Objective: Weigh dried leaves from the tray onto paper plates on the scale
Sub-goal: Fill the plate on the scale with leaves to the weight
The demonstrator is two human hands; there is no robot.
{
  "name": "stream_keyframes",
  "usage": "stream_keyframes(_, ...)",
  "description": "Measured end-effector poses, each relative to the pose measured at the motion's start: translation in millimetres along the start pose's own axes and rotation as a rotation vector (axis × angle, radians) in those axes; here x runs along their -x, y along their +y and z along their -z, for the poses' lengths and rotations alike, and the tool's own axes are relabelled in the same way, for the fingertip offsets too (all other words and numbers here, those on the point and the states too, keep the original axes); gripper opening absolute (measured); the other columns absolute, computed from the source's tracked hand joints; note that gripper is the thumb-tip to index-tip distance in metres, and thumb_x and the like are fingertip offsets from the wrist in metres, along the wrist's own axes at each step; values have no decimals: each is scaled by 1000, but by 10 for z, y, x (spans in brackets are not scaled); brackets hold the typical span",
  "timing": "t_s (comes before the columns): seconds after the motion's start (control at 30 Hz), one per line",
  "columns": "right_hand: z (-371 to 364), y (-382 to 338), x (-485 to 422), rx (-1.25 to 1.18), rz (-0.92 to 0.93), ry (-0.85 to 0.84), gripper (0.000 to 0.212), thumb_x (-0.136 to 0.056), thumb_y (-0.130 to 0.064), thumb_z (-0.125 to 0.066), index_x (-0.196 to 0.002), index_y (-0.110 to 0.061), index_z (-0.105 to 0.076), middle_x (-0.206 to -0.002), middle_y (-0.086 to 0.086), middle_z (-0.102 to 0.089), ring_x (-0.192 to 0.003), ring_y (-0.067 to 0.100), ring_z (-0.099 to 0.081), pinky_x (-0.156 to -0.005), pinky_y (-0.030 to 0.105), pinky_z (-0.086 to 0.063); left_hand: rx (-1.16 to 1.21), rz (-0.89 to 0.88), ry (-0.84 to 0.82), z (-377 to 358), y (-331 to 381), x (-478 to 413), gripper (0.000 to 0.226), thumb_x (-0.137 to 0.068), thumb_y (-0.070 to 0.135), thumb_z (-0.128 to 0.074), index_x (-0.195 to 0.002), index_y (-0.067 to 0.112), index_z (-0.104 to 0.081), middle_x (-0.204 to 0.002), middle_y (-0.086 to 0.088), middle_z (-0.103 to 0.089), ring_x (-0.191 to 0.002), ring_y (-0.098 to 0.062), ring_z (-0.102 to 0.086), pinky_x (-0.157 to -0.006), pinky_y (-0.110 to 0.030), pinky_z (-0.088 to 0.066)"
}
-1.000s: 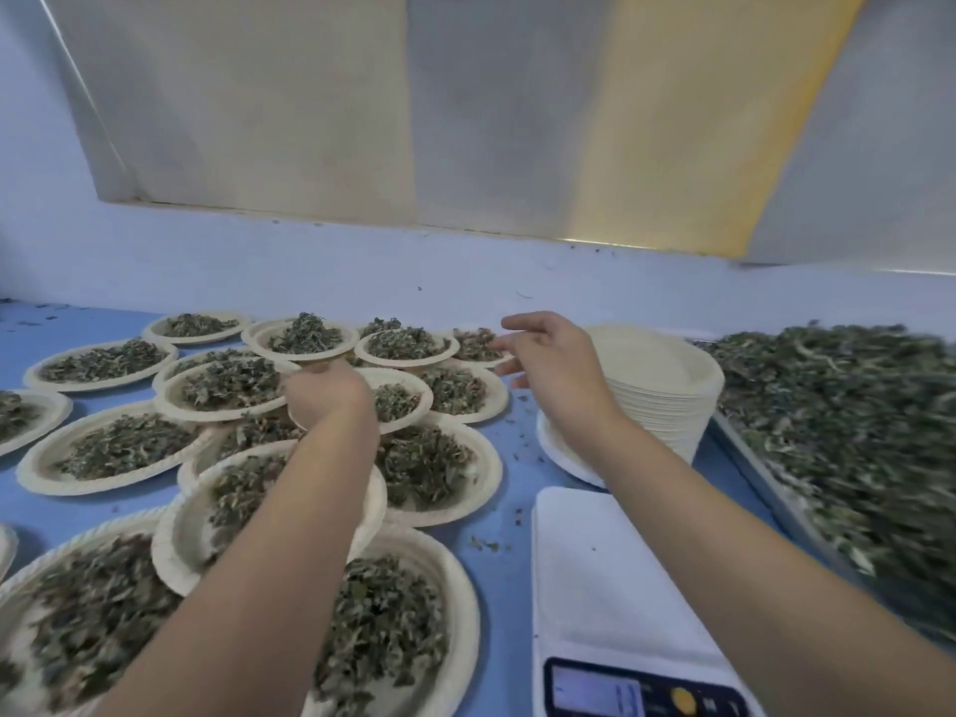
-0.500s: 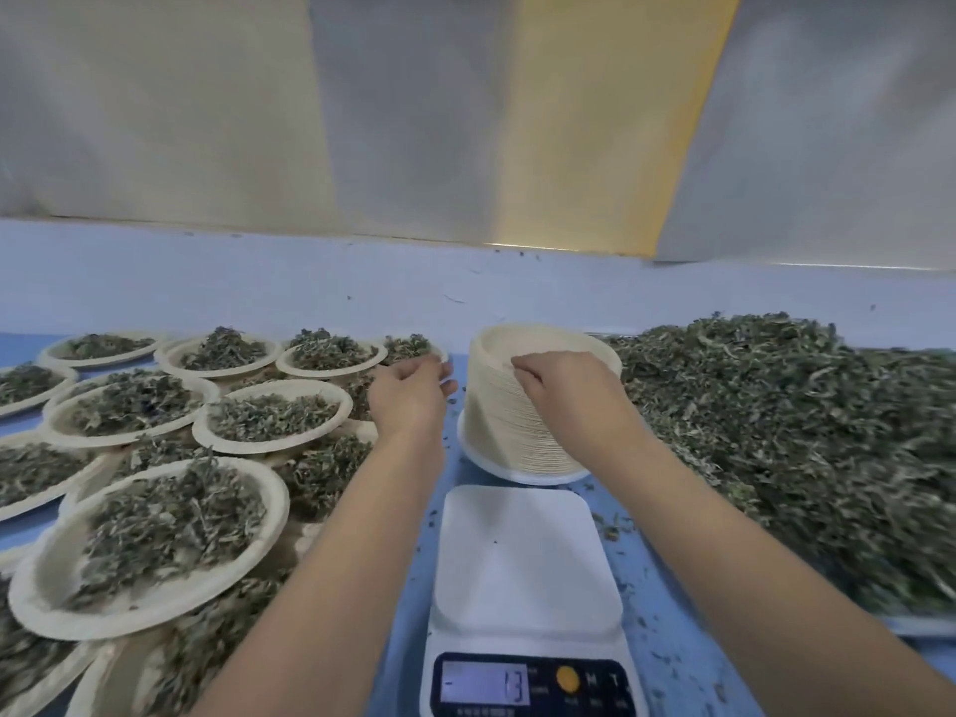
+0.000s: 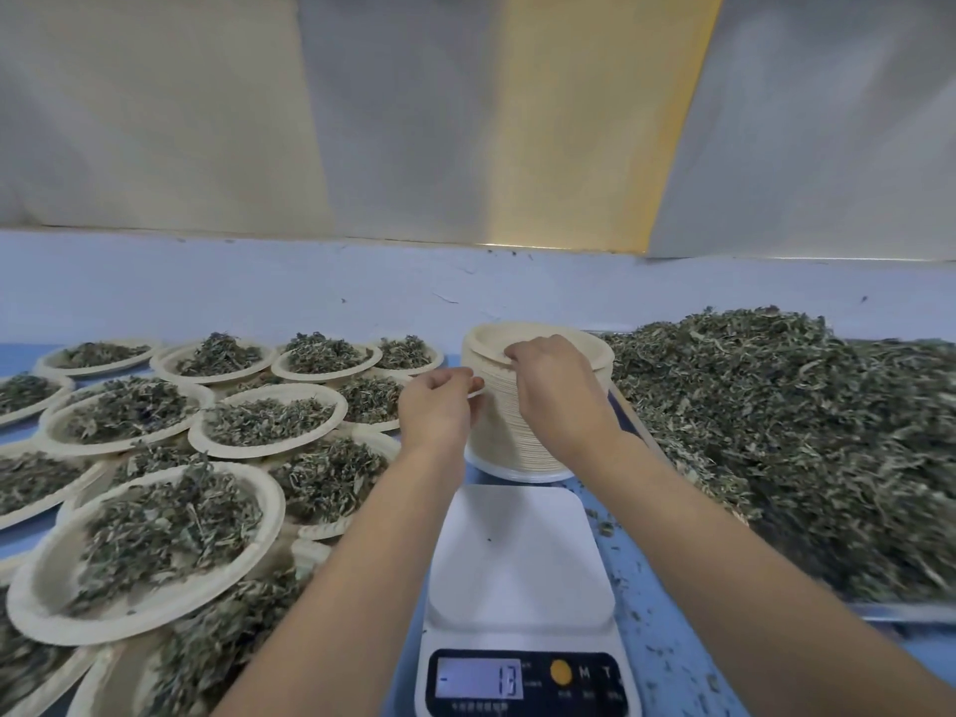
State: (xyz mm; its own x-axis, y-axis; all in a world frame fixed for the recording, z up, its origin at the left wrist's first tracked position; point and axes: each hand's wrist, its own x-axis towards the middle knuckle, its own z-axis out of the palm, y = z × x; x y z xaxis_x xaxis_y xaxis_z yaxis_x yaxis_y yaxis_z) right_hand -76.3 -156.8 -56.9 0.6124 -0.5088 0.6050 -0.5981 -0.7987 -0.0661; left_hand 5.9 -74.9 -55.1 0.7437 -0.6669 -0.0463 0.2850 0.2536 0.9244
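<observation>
Both hands are working at the stack of empty plates, which is standing just behind the scale and beside the tray; the left hand is pinching a rim edge on the stack's left side w/ thumb and fingertips; the right hand is curling its fingers over the top rim, gripping it; prob. they're peeling one plate off; plates are looking thin, light, slightly bendy and nested tight, so likely sticking together; best hold is the rim lip, w/ the other hand steadying the stack; squeezing hard is risking a crease; the scale's platform is sitting bare, display reading minus 13; leaves are lying heaped on the tray, dry, v. light, crumbly, so a loose scoop is suiting them; filled plates are crowding the left.
</observation>
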Motion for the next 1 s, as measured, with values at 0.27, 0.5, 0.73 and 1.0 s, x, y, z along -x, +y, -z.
stream_keyframes(0.27, 86, -86, 217, -95, 271, 335, 24, -71, 14, -64, -94, 11, -69, -81, 20, -68, -74, 36, -65, -59, 39, -56, 49, -38, -58, 2, 121, -8, 14, -94, 20, -57, -92, 7, -60, -79, -5, -64, -64, -15, -61, -59, -19, -52)
stream_keyframes(0.5, 117, -121, 353, -206, 312, 357, 18, -80, 2, -67, -97, 3, -72, -92, 12, -72, -84, 30, -67, -83, 43, -54, 76, -79, 27, 56, 139, 67, 11, -84, 7, -68, -79, 11, -59, -67, -3, -55, -45, -8, -47, -52, -18, -45)
stream_keyframes(0.73, 275, 18, 449, -467, -300, 450, 37, -96, -6, -49, -133, -4, -52, -144, 8, -45, -133, 23, -37, -106, 15, -16, -38, -57, 50, 285, 115, 178, 8, -81, 5, -67, -80, 12, -64, -46, 4, -55, -43, -9, -46, -40, -16, -36)
stream_keyframes(1.0, 372, 200, 649, -814, -693, 271, 33, -87, -12, -58, -119, -18, -64, -103, -5, -66, -97, 11, -60, -89, 32, -49, -377, -135, -100, 486, 110, 286, 32, -82, 3, -58, -106, 24, -64, -72, -6, -59, -38, -10, -45, -34, -17, -31)
